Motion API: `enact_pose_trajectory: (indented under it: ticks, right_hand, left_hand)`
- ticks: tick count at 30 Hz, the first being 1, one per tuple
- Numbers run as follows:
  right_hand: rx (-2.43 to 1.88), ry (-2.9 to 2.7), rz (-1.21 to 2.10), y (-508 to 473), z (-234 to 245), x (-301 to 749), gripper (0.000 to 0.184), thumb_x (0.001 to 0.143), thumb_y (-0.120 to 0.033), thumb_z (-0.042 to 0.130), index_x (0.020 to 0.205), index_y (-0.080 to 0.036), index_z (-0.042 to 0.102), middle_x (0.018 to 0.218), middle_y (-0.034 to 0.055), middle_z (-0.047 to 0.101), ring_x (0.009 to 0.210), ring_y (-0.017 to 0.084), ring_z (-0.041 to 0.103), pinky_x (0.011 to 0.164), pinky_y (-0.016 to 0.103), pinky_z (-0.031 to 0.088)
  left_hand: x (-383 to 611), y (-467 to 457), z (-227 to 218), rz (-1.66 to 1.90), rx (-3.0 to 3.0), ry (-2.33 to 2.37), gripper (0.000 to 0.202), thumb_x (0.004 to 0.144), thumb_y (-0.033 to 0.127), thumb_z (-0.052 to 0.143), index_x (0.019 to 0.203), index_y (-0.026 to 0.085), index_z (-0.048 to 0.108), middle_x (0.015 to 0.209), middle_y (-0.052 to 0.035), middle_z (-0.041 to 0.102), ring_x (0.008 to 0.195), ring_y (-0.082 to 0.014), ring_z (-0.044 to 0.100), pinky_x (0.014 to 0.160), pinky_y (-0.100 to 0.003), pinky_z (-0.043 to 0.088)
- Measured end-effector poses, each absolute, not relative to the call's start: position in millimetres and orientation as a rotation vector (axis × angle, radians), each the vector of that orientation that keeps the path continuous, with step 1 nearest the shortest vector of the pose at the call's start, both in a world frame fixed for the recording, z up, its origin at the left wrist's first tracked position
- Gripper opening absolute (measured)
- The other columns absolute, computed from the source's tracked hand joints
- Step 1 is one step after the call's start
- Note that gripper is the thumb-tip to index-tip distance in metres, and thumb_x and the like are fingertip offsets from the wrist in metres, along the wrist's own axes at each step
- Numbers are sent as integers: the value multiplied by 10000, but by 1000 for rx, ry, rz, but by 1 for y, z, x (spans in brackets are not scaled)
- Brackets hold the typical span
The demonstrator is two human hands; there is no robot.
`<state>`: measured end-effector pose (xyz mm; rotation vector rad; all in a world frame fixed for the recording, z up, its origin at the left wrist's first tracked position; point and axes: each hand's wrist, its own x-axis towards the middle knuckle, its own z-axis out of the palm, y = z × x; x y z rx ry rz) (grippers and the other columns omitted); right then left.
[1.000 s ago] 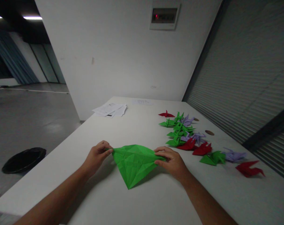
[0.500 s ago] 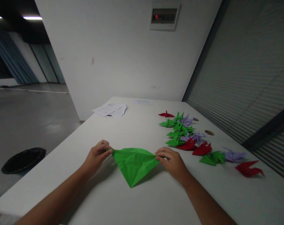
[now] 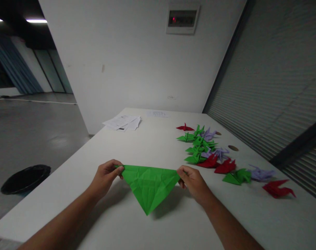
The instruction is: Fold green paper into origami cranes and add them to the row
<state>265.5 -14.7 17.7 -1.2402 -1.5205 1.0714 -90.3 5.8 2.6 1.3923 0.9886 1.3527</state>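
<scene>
A green sheet of origami paper (image 3: 149,187), crossed by many creases, shows as a downward-pointing triangle with a straight upper edge. My left hand (image 3: 107,176) pinches its left corner between thumb and fingers. At the opposite corner, my right hand (image 3: 191,180) is closed on the paper in the same way. The paper is stretched between both hands above the white table (image 3: 121,229), and a shadow lies under its lower tip. Whether that tip touches the table I cannot tell.
Several folded paper cranes in green, purple and red, among them a red crane (image 3: 277,188), lie along the table's right side. Printed sheets (image 3: 122,122) rest at the far left. A black-lined bin (image 3: 26,180) stands on the floor beyond the left edge. Blinds (image 3: 280,93) border the right.
The paper's upper edge has gone from curved to straight and taut. My hands have moved slightly apart, and the triangle's tip sits a little lower and nearer me.
</scene>
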Motion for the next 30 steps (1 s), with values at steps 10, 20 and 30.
enact_pose_trajectory:
  ticks: [10, 20, 30]
  right_hand:
    - [-1421, -1394, 1283, -8, 4, 259, 462, 822, -647, 646, 669, -221, 556, 478, -35, 543, 380, 123, 463, 410, 237, 290]
    - [-1806, -2105, 454, -2, -5, 257, 317, 959, -302, 580, 664, -196, 629, 685, 46, 686, 671, 186, 596, 627, 286, 318]
    - [-1776, -2186, -112, -11, 6, 249, 45, 894, -180, 687, 925, -147, 685, 995, 135, 698, 979, 296, 629, 872, 394, 480]
  left_hand:
    - [-81, 11, 4, 1241, 1216, 1019, 296, 786, 361, 798, 888, 215, 562, 622, 49, 602, 554, -118, 554, 532, -219, 433]
    - [-77, 7, -5, 981, 2542, 1334, 230, 950, 210, 554, 1023, 239, 770, 1295, -137, 591, 1200, -299, 558, 988, -475, 509]
    - [-55, -9, -7, 372, 2778, 764, 461, 923, 206, 615, 1379, 268, 621, 1532, -133, 519, 1393, -339, 508, 1163, -547, 416]
